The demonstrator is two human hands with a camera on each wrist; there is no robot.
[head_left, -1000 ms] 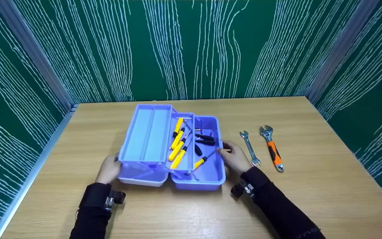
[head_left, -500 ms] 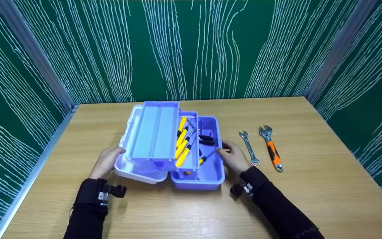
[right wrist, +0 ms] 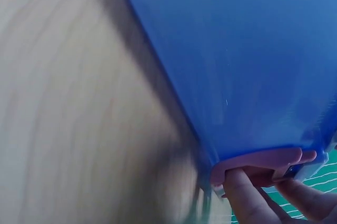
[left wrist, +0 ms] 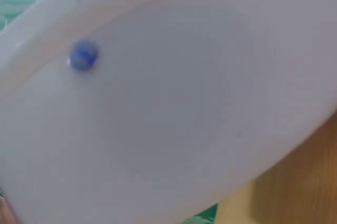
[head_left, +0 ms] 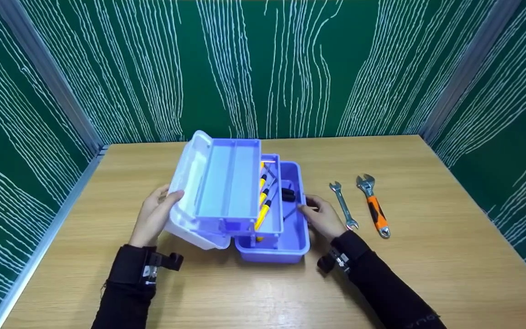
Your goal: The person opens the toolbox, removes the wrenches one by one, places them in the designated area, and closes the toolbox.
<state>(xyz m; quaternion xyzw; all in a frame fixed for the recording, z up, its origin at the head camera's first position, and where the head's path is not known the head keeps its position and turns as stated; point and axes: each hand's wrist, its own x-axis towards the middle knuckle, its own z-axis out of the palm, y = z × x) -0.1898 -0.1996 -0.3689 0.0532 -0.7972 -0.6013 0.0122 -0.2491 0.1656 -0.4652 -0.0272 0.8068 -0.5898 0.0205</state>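
Note:
A purple toolbox (head_left: 272, 257) stands on the table with its whitish lid (head_left: 189, 171) tilted up at the left. My left hand (head_left: 150, 217) grips the lid's outer edge, thumb over the rim. In the left wrist view the lid's pale outer face (left wrist: 168, 98) fills most of the picture. At the box's right wall, my right hand (head_left: 323, 215) holds the rim; its fingers (right wrist: 245, 197) hook at a pink latch (right wrist: 258, 159). The upper tray (head_left: 232, 183) holds nothing. Yellow-handled screwdrivers (head_left: 264, 214) lie in the lower tray, partly hidden. Black handles (head_left: 288, 195) show in the base.
To the right of the box lie a double open-ended wrench (head_left: 344, 205) and an adjustable wrench (head_left: 374, 205) with an orange-and-black handle. Green panels (head_left: 286, 68) with white wavy lines enclose the wooden table (head_left: 263, 297) at the back and sides.
My left hand has moved from low at the left side to the lid's edge and raised it. Both trays have swung rightward over the base, covering more screwdrivers. My right hand stays put.

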